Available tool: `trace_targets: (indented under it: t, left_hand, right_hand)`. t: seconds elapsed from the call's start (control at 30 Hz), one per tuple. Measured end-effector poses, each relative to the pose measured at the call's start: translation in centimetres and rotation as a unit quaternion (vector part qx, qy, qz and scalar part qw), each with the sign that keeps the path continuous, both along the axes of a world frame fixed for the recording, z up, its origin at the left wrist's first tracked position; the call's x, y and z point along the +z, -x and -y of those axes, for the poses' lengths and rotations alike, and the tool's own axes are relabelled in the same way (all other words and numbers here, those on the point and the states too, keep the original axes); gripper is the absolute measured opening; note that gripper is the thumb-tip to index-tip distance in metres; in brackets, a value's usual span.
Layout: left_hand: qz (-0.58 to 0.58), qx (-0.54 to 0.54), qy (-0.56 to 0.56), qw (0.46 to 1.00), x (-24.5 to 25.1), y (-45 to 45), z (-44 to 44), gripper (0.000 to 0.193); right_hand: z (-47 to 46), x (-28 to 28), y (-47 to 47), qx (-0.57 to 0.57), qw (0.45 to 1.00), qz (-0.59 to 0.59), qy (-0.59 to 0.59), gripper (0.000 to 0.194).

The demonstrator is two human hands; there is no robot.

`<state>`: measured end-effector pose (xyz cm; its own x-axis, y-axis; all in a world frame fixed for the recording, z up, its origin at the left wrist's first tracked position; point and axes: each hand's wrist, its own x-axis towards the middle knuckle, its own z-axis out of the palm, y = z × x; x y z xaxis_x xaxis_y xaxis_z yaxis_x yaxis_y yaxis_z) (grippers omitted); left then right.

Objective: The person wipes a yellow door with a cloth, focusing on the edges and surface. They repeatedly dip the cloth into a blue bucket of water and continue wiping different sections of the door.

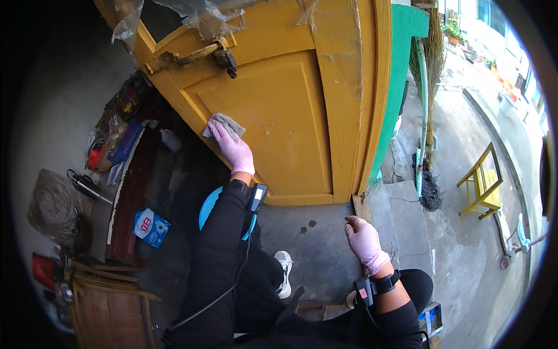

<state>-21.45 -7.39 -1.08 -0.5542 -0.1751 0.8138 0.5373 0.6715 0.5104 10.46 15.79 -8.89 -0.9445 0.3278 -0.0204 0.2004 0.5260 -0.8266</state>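
My left hand (232, 149), in a pink glove, presses a folded grey cloth (226, 124) against the lower panel of a yellow wooden door (270, 118). The cloth lies at the panel's left edge. My right hand (365, 242), also gloved in pink, hangs over the floor beside the foot of the door frame, its fingers loosely bent, with nothing seen in it. Above the left hand, a padlock (224, 59) hangs by the door's worn handle (196, 55). Torn clear plastic film (213, 17) clings to the upper door. Part of a blue basin (210, 208) shows behind my left forearm.
A blue-and-white detergent packet (151, 227) and a translucent bottle (171, 140) are at the left. A wooden cabinet (109, 314) stands lower left. Outside, at the right, are a mop (430, 192), a straw broom (429, 87), a yellow chair (484, 187) and a scooter (512, 244).
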Motion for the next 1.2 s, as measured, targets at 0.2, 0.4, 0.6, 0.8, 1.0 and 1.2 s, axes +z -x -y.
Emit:
trace_targets:
  t: [0.2, 0.4, 0.6, 0.8, 1.0, 1.2]
  left_hand:
    - [0.123, -0.103, -0.236, 0.959, -3.4, -5.1, -13.9, 0.068]
    - [-0.003, -0.134, 0.184, 0.974, -9.2, -4.7, -11.4, 0.051]
    - [-0.007, -0.087, 0.481, 0.872, -6.6, 0.5, 5.1, 0.050]
    - [0.024, -0.084, 0.030, 0.996, -5.0, 0.2, 2.9, 0.057]
    - [0.121, -0.077, -0.228, 0.963, -9.0, -2.2, -6.3, 0.075]
    - [0.215, -0.060, -0.150, 0.963, -16.4, -2.2, -3.1, 0.061]
  right_hand:
    - [0.5, -1.1, 0.9, 0.002, 0.999, -0.011, -0.035, 0.028]
    - [0.4, -2.2, 1.2, 0.006, 0.999, 0.000, -0.054, 0.027]
    - [0.4, -2.2, 1.2, 0.002, 0.998, -0.015, -0.056, 0.027]
    - [0.7, -2.2, 1.0, 0.013, 1.000, 0.008, -0.024, 0.027]
    - [1.2, -2.7, 1.6, 0.022, 0.997, 0.011, -0.075, 0.027]
    - [1.0, -2.8, 1.9, 0.027, 0.995, 0.016, -0.089, 0.028]
